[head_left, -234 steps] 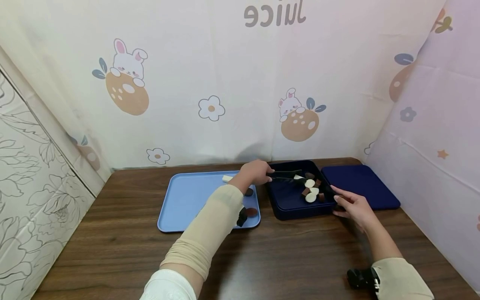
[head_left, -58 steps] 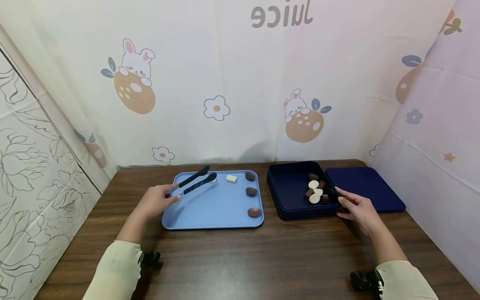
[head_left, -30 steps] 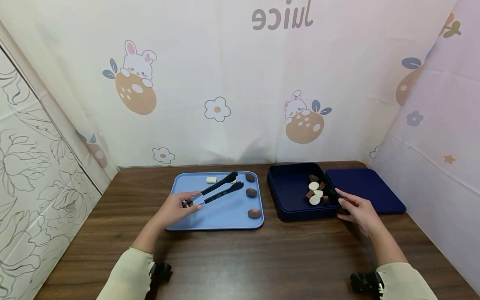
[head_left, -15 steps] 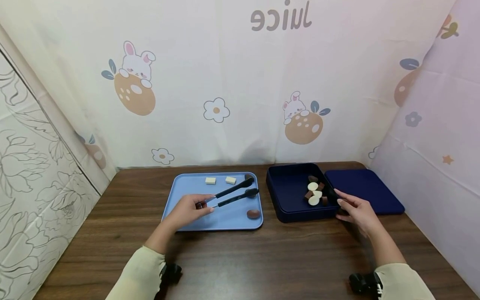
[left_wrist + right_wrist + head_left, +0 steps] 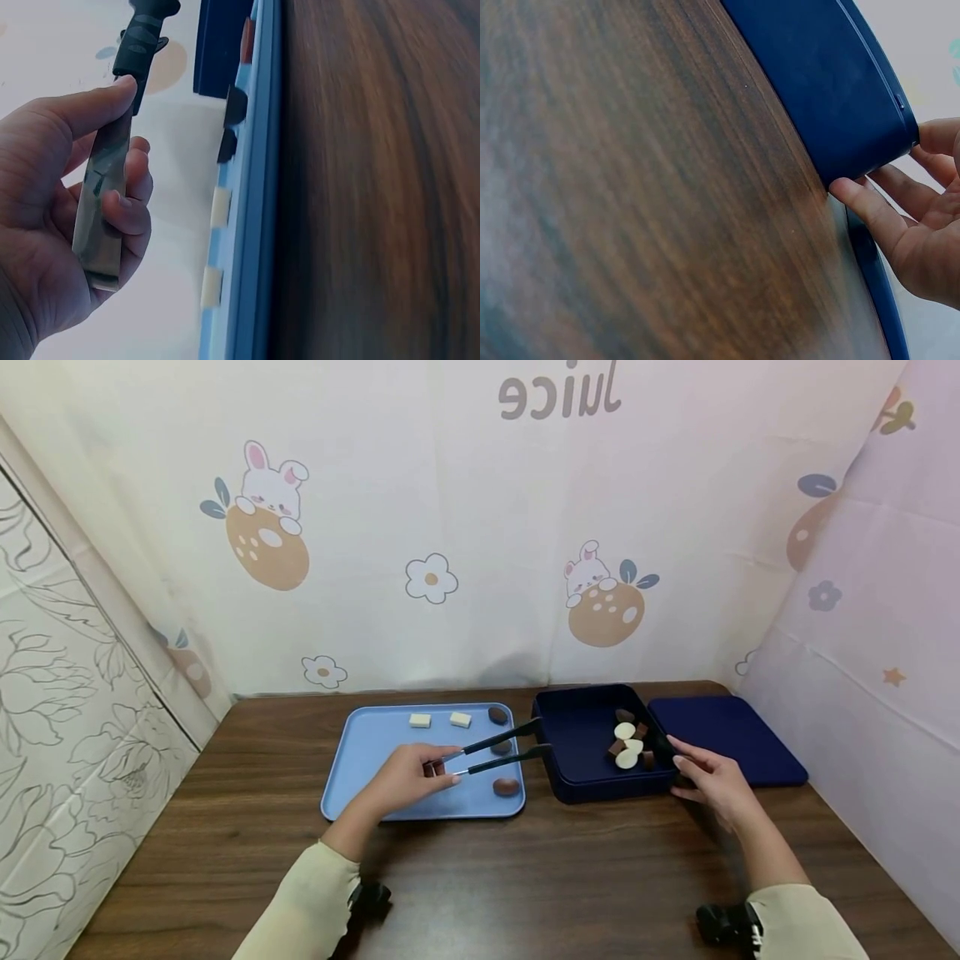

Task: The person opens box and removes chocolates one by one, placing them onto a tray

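Note:
My left hand (image 5: 408, 777) pinches a pair of black-and-silver tongs (image 5: 101, 202) by their metal handle. The tong arms are spread, nothing between the tips, which overlap the left rim of a dark blue box (image 5: 615, 792) in the head view. Below the hand lies a light blue tray (image 5: 367, 752). On it are two white blocks (image 5: 461, 719) at the back and three brown egg-shaped chocolates (image 5: 506, 787) down the right side. My right hand (image 5: 716, 785) grips the box's near right corner, thumb low and index finger at the rim (image 5: 900, 120).
Several white and brown chocolate pieces (image 5: 626, 760) lie in the right part of the box. A flat dark blue lid (image 5: 735, 739) lies to its right. A patterned curtain (image 5: 360, 527) hangs behind the wooden table (image 5: 525, 877).
A white piece left the box, and a second white block lies on the tray. My left hand has carried the spread tongs rightward from the tray's left side. The right hand stays at the box.

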Motion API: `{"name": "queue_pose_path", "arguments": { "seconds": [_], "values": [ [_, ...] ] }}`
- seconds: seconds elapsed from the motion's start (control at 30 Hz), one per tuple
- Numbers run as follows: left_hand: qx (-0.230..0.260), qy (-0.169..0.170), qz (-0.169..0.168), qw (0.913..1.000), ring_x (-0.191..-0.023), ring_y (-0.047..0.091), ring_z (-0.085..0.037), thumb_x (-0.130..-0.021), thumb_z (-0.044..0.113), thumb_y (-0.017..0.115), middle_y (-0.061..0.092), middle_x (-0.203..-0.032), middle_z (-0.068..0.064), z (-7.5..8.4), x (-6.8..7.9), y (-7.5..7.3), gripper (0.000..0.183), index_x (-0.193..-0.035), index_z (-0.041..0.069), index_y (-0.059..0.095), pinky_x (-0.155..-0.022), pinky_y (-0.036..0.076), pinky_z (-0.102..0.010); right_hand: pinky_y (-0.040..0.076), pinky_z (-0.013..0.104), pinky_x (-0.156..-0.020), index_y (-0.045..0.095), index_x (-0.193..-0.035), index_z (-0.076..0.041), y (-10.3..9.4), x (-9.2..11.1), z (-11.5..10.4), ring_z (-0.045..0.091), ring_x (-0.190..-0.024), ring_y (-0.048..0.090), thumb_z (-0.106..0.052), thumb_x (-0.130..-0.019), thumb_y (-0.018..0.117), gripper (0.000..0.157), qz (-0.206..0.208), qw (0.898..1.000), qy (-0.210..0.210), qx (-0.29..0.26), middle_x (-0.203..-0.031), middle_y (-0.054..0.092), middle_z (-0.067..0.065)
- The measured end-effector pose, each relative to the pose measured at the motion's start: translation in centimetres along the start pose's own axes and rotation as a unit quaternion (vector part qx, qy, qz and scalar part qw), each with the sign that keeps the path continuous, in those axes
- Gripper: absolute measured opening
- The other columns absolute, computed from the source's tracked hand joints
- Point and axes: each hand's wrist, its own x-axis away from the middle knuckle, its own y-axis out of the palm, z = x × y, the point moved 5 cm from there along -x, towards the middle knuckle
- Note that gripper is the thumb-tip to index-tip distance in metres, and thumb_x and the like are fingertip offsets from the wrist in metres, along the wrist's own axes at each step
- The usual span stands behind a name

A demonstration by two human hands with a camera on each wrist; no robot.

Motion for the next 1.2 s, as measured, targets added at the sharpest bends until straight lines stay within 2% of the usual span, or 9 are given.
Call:
{"name": "queue_pose_path", "arguments": {
  "seconds": [0.3,0.5,0.7,0.87,1.03,1.2],
  "values": [
    [-0.029,0.011,-0.015,0.9994,-0.062,0.05,-0.008,-0.088,0.025,0.075,0.058,-0.073,0.009,1.9,-1.4,1.2,0.042,-0.129,0.016,0.067,-0.053,0.043,-0.025,0.054,0.035,-0.083,0.029,-0.152,-0.007,-0.1,0.0,0.0,0.036,-0.131,0.031,-0.032,-0.103,0.049,0.059,0.003,1.0,0.001,0.0,-0.155,0.017,0.029],
    [-0.06,0.045,-0.035,0.9965,-0.057,0.047,-0.007,-0.09,0.026,0.072,0.057,-0.071,0.01,3.4,-2.4,1.9,0.045,-0.133,0.016,0.063,-0.051,0.04,-0.025,0.054,0.034,-0.083,0.029,-0.152,-0.009,-0.1,-0.1,0.0,0.041,-0.135,0.025,-0.031,-0.103,0.049,0.057,0.004,1.0,0.002,-0.008,-0.155,0.016,0.029],
    [-0.103,0.071,-0.05,0.9909,-0.055,0.046,-0.004,-0.09,0.029,0.072,0.056,-0.07,0.012,4.7,-3.7,2.4,0.044,-0.133,0.02,0.063,-0.051,0.039,-0.023,0.054,0.034,-0.083,0.029,-0.152,-0.009,-0.1,-0.1,0.0,0.039,-0.134,0.027,-0.032,-0.103,0.049,0.058,0.004,1.0,0.001,-0.005,-0.155,0.017,0.029],
    [-0.128,0.095,-0.072,0.9846,-0.057,0.047,-0.004,-0.091,0.029,0.071,0.056,-0.069,0.012,5.9,-5.0,2.9,0.044,-0.133,0.017,0.063,-0.053,0.038,-0.023,0.054,0.034,-0.083,0.029,-0.152,-0.009,-0.1,0.0,0.1,0.037,-0.133,0.029,-0.032,-0.103,0.05,0.058,0.007,1.0,0.003,-0.003,-0.155,0.017,0.029],
    [-0.114,0.08,-0.102,0.985,-0.051,0.04,-0.006,-0.092,0.03,0.07,0.053,-0.061,0.007,6.4,-6.6,3.4,0.045,-0.134,0.018,0.062,-0.052,0.033,-0.023,0.054,0.035,-0.083,0.029,-0.152,-0.008,-0.1,0.1,0.0,0.034,-0.131,0.032,-0.032,-0.103,0.05,0.058,0.006,1.0,0.003,-0.001,-0.155,0.018,0.029],
    [-0.131,0.08,-0.122,0.9806,-0.059,0.051,-0.004,-0.092,0.032,0.069,0.06,-0.069,0.011,6.9,-8.0,3.8,0.046,-0.135,0.017,0.061,-0.057,0.041,-0.024,0.054,0.035,-0.083,0.029,-0.152,-0.008,-0.1,0.0,0.0,0.036,-0.132,0.031,-0.031,-0.103,0.05,0.058,0.006,1.0,0.003,-0.004,-0.155,0.017,0.028]
  ]
}}
